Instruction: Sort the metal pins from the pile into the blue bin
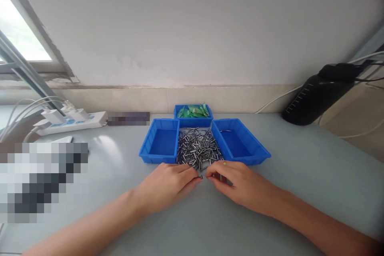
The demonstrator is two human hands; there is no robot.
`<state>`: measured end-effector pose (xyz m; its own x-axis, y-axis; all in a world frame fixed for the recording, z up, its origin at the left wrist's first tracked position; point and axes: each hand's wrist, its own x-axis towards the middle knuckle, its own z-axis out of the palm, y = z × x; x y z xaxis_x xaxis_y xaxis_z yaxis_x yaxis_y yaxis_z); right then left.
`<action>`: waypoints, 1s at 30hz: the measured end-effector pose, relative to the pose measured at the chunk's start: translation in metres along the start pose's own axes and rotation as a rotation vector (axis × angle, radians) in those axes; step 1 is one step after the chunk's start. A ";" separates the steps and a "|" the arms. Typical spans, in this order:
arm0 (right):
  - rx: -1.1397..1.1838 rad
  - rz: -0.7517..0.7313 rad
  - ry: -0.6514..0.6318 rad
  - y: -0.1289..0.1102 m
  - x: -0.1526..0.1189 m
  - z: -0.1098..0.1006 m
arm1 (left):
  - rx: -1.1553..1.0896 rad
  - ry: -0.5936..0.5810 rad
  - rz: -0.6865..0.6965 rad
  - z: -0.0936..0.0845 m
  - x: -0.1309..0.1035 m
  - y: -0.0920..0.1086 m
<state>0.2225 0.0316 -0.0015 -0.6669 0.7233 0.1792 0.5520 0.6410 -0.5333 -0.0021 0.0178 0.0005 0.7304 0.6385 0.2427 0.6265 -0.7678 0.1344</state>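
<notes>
Many small metal pins (pixel 198 146) lie in a loose pile between two blue trays. In front of the pile, my left hand (pixel 172 184) pinches a small metal piece (pixel 201 177) between thumb and fingertips. Facing it, my right hand (pixel 232 180) has its thumb and forefinger pinched at the other end of the same small piece, whose details are too tiny to make out. The left blue tray (pixel 144 149) shows a bare bottom. Inside the right blue tray (pixel 261 154) a thin metal pin (pixel 225 131) lies near the back.
Behind the pile, a smaller blue tray (pixel 193 121) holds green plastic packets (pixel 193 111). A white power strip (pixel 75 123) with plugs and cables is at the back left. A large black bottle (pixel 315 96) leans at the back right. Blurred items lie at the left.
</notes>
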 end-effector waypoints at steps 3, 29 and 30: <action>-0.037 -0.050 -0.051 0.000 0.000 0.002 | 0.009 0.057 0.065 0.003 -0.001 0.001; -0.079 -0.053 -0.170 -0.001 -0.002 -0.010 | -0.077 0.116 0.081 -0.001 0.001 0.002; -0.061 -0.052 -0.186 0.000 -0.002 -0.008 | -0.089 0.112 0.092 -0.002 0.001 0.003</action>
<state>0.2280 0.0324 0.0051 -0.7730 0.6327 0.0467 0.5401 0.6949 -0.4748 -0.0001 0.0160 0.0026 0.7456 0.5594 0.3622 0.5286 -0.8274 0.1897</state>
